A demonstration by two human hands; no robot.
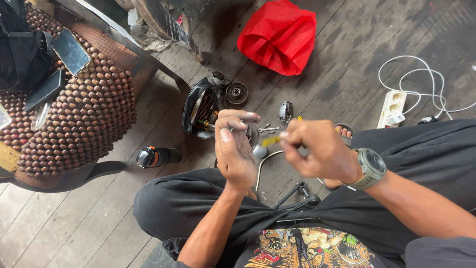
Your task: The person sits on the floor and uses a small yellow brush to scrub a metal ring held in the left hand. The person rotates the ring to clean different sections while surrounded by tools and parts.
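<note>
Round metal part (pixel 251 133) sits near the middle of the frame, pinched in our left hand (pixel 237 149), whose grip is clenched around it; our right hand (pixel 317 149) grasps a yellow-handled tool (pixel 270 141) and points its tip at the part. We judge we are working on the part with the tool, so the tip must stay seated while the left hand steadies. Above, an open black bag (pixel 201 111) on the wooden floor (pixel 74 218) holds tools we cannot make out; a wrench (pixel 270 129) and a gear piece (pixel 236 93) lie just beside
</note>
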